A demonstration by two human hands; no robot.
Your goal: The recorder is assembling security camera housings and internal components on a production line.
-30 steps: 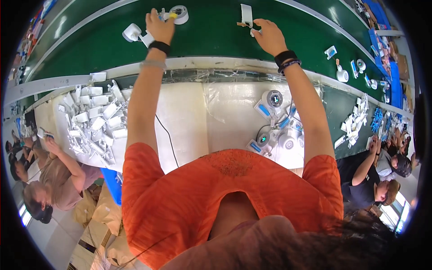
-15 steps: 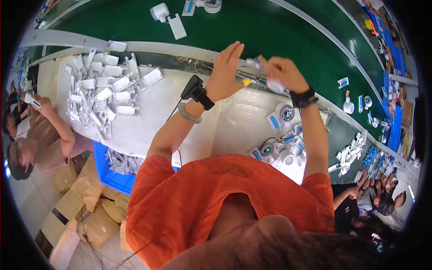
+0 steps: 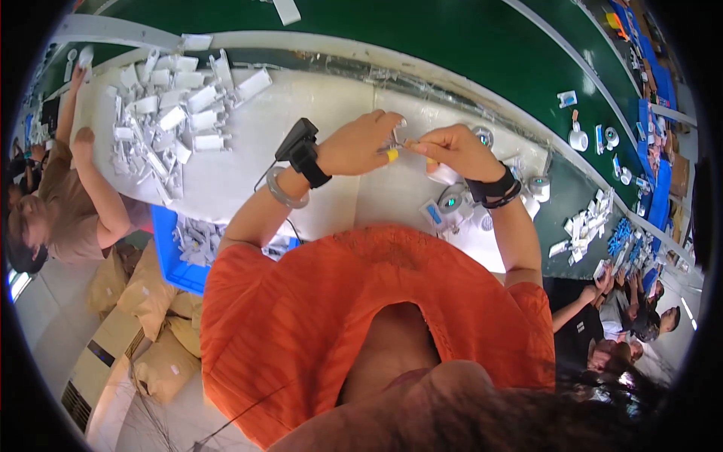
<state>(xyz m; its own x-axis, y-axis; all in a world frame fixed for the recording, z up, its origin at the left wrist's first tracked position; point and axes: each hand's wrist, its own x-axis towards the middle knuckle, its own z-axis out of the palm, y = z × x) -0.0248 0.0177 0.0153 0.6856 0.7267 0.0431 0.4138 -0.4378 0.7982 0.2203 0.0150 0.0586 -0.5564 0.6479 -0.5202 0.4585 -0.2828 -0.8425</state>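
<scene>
My left hand [image 3: 361, 143], with a yellow cover on one fingertip, is closed in a pinch facing my right hand [image 3: 448, 151]. Between the two sets of fingertips run thin strands [image 3: 396, 141] that look like wires. What the left fingertips grip is too small to make out. My right thumb and forefinger are pressed together. Below its palm shows a white rounded part [image 3: 443, 175], partly covered by the hand. Near the right wrist lie white round devices with lit displays, one of them a device [image 3: 450, 202] beside a blue-marked white piece [image 3: 431, 212].
A heap of white plastic housings [image 3: 173, 113] covers the table's left. Beyond the ledge runs a green conveyor [image 3: 452, 45] carrying white parts [image 3: 578, 137]. A blue crate [image 3: 181, 267] of grey-white pieces stands below the table. A person [image 3: 68, 203] works at left; others sit at right.
Both hands have come back from the conveyor's edge toward me and met over the table. The right hand brought the white part along. My left fingers, stretched out before, are now pinched.
</scene>
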